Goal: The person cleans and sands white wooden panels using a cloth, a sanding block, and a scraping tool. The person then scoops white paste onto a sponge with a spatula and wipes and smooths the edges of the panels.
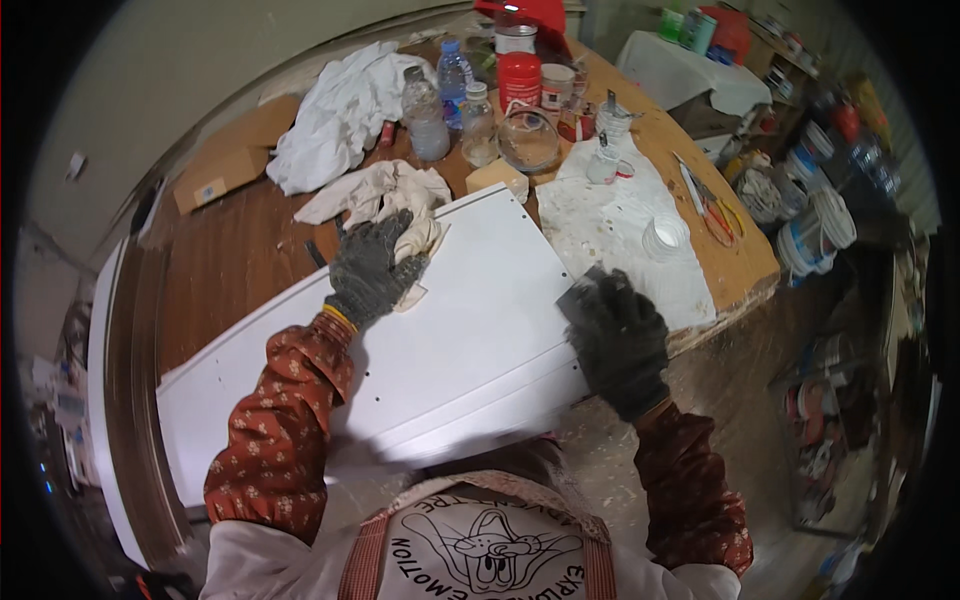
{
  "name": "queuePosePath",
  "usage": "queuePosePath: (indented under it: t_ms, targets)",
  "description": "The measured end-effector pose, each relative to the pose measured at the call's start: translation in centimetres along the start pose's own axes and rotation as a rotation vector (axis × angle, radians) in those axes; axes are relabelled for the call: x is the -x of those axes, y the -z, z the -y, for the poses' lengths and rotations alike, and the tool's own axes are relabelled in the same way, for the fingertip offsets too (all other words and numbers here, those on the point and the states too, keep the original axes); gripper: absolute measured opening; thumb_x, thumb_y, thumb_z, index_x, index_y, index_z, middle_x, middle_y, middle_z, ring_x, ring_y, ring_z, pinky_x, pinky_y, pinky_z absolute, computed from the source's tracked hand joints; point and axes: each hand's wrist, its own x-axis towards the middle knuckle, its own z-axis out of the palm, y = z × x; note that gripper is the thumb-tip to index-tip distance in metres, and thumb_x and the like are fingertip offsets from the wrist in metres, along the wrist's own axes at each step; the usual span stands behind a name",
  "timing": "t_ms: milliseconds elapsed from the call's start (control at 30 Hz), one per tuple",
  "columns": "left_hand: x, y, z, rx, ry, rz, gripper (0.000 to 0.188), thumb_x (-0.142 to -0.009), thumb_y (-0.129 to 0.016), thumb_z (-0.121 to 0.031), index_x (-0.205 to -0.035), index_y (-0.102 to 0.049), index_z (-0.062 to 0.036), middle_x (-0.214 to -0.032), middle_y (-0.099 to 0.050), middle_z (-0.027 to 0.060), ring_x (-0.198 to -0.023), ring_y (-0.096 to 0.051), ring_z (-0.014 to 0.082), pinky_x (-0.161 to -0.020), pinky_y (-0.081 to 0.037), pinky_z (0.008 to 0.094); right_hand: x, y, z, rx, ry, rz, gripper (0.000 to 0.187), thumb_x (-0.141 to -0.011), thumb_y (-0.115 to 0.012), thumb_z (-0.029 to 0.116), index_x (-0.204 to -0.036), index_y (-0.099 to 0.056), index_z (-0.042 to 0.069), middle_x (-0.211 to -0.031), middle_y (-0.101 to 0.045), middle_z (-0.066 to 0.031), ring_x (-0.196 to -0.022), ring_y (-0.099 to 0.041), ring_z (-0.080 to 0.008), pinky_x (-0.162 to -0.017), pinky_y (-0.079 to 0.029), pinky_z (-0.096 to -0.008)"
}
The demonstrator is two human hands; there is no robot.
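Observation:
A long white panel [470, 290] with small dark holes along its edges lies slanted across the table in front of me. My left hand [375, 265], in a dark grey work glove, is closed on a beige cloth [418, 238] at the panel's far left edge. Beyond it, more crumpled beige fabric [375, 190] lies on the table. At the panel's right edge is my right hand [620, 340], also gloved, its fingers curled and slightly blurred. A dark, flat-looking piece [573, 300] shows at its fingers, but its kind is unclear.
Plastic bottles [428, 125], a red container [519, 82] and a glass bowl [528, 140] crowd the table's far side. A cardboard box [235, 155] and white cloth [340, 115] lie back left. On the right are a stained white sheet [610, 225], scissors [718, 225] and buckets [805, 245].

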Motion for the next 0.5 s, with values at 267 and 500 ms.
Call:
queuePosePath:
  t_ms: [267, 500]
  targets:
    - [0.5, 0.2, -0.1, 0.054, 0.09, 0.1, 0.059, -0.079, -0.068, -0.039, -0.131, -0.053, -0.0127, -0.125, -0.058, 0.0134, -0.115, -0.053, 0.0348, -0.1, -0.039, 0.0467, -2.7, 0.5, -1.6, -0.397, 0.311, 0.2, 0.041, -0.071, -0.074, 0.028, -0.111, -0.066, 0.022, -0.126, -0.053, -0.0103, -0.116, -0.05, -0.0325, -0.086, -0.047, -0.0454]
    - [-0.7, 0.8, -3.3, 0.076, 0.077, 0.05, 0.056, -0.082, -0.065, -0.039, -0.13, -0.054, -0.0127, -0.127, -0.058, 0.0129, -0.114, -0.053, 0.0355, -0.097, -0.041, 0.0463, -15.3, -10.3, -3.6, -0.219, 0.452, -0.027, 0.034, -0.083, -0.061, 0.033, -0.116, -0.058, 0.022, -0.117, -0.055, -0.007, -0.107, -0.051, -0.0268, -0.076, -0.046, -0.0441]
